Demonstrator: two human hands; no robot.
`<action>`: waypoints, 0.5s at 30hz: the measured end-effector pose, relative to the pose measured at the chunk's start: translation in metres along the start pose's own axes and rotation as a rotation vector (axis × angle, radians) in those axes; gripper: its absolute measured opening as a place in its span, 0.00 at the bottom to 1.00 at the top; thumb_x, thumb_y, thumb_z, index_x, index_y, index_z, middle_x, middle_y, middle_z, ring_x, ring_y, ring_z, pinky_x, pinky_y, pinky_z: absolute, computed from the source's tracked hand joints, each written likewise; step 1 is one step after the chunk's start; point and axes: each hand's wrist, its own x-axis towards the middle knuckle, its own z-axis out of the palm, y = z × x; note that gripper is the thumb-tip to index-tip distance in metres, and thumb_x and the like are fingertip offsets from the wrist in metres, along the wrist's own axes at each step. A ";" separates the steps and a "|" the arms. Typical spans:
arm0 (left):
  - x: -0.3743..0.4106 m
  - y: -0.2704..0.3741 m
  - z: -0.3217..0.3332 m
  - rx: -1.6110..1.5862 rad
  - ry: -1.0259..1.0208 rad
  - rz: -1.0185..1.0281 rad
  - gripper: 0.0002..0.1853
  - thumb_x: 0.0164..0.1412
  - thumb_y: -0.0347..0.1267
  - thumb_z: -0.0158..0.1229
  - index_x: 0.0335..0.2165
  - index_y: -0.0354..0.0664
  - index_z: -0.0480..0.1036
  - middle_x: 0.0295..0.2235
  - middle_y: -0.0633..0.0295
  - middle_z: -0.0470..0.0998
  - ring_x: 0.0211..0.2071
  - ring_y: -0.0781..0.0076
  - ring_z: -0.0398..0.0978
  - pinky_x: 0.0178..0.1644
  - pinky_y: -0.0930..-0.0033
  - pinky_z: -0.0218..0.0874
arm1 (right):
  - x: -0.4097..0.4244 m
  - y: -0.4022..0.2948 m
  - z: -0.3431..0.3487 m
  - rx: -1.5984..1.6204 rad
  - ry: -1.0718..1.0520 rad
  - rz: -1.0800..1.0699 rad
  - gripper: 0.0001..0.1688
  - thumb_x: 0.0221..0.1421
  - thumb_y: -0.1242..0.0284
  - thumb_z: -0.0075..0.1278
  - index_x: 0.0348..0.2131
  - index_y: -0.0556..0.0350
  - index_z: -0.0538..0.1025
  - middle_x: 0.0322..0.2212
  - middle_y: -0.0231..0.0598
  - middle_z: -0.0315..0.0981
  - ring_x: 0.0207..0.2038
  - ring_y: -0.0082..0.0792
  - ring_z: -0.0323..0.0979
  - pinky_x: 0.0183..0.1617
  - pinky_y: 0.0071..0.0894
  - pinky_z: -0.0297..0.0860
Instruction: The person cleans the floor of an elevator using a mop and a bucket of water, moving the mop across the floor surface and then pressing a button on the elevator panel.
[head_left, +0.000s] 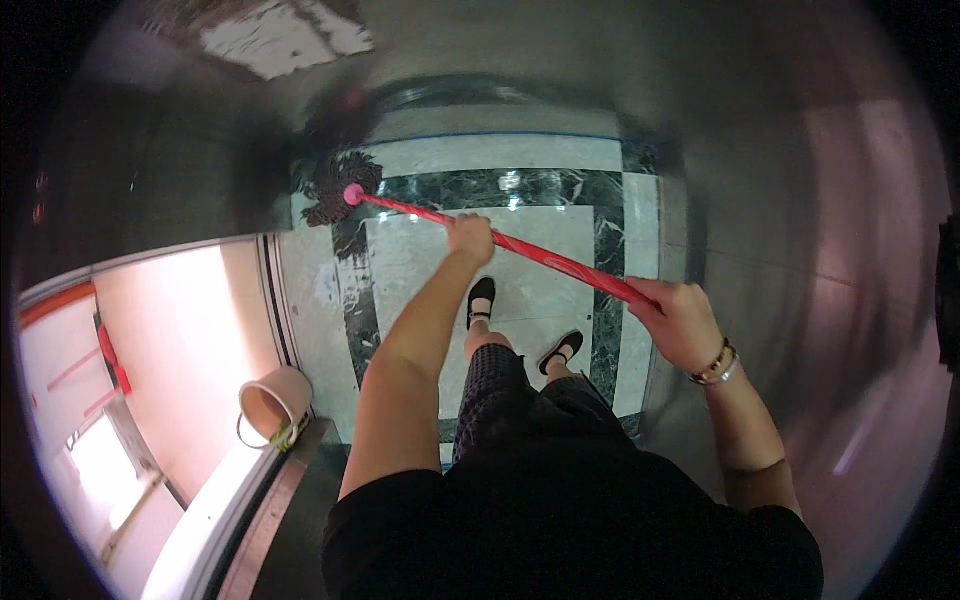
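A string mop with a red handle (559, 262) slants across the view in front of me. Its dark mop head (334, 187) lies spread on the marble floor at the far left corner, against the metal wall, with a pink socket joining it to the handle. My left hand (472, 238) grips the handle partway along. At the upper end, my right hand (676, 319) is closed around the handle, with bracelets on that wrist. Wet-looking shine shows on the dark green marble band (517, 187) right of the mop head.
Reflective metal walls (757, 247) surround the small floor, like an elevator car. At the left is an open doorway with a metal sill track (279, 315). A light-coloured bucket (296, 390) with a handle and a green item stands by the doorway. My feet in black shoes (481, 298) are on the floor.
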 end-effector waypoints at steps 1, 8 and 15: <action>-0.001 0.027 0.010 -0.044 0.023 0.035 0.10 0.48 0.34 0.49 0.29 0.46 0.74 0.34 0.59 0.72 0.41 0.60 0.67 0.48 0.53 0.52 | -0.020 0.006 -0.015 -0.012 -0.016 0.062 0.15 0.45 0.72 0.48 0.37 0.52 0.73 0.22 0.47 0.71 0.24 0.47 0.70 0.27 0.37 0.66; -0.039 0.240 0.077 -0.249 0.124 0.522 0.04 0.41 0.30 0.56 0.20 0.41 0.73 0.24 0.52 0.71 0.34 0.54 0.68 0.41 0.59 0.58 | -0.193 0.079 -0.053 -0.047 0.187 0.423 0.13 0.45 0.75 0.49 0.36 0.53 0.74 0.20 0.45 0.72 0.21 0.39 0.72 0.24 0.32 0.66; -0.065 0.408 0.160 -0.241 -0.094 0.909 0.07 0.39 0.27 0.55 0.24 0.39 0.72 0.32 0.51 0.70 0.42 0.53 0.64 0.48 0.56 0.53 | -0.307 0.128 -0.013 0.137 0.479 0.854 0.13 0.46 0.75 0.50 0.35 0.60 0.74 0.20 0.44 0.73 0.18 0.28 0.71 0.21 0.23 0.65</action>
